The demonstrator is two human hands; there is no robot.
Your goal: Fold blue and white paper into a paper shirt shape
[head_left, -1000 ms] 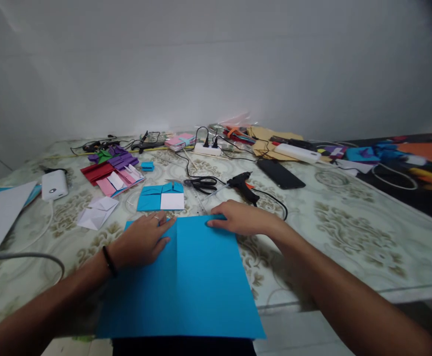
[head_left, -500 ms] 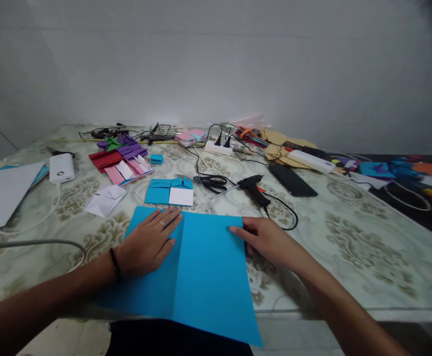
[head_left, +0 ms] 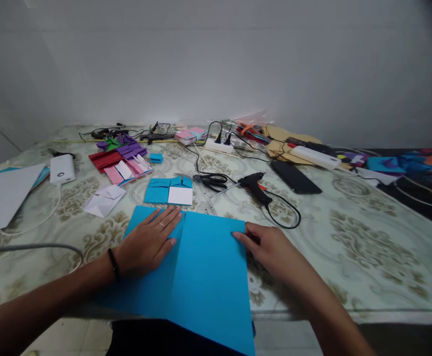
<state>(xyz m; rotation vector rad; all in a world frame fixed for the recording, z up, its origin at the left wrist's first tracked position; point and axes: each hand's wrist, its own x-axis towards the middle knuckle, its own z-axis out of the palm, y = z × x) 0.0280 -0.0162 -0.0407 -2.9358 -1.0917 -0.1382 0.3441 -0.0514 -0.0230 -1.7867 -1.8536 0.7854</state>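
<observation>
A large blue sheet of paper (head_left: 212, 277) lies at the table's near edge, with a fold line down its middle and its lower part hanging past the edge. Flat on its left half rests my left hand (head_left: 151, 240), fingers stretched out. My right hand (head_left: 264, 244) pinches the sheet's upper right edge between thumb and fingers, and that half is raised a little. Just beyond the sheet sits a small folded blue paper piece (head_left: 158, 192) with a white panel. Black scissors (head_left: 214, 182) and a black glue gun (head_left: 255, 188) lie behind the sheet.
A white folded paper (head_left: 105, 200), a white power bank (head_left: 62, 169) and white sheets (head_left: 6, 198) are on the left. Red folded paper (head_left: 105, 159) lies farther back. A power strip (head_left: 219, 146) with cords stands at the back; a black phone (head_left: 295, 177) lies right.
My right hand has lifted the sheet's right half slightly, and its lower right corner has shifted left. My left hand stays in place. The view has turned slightly.
</observation>
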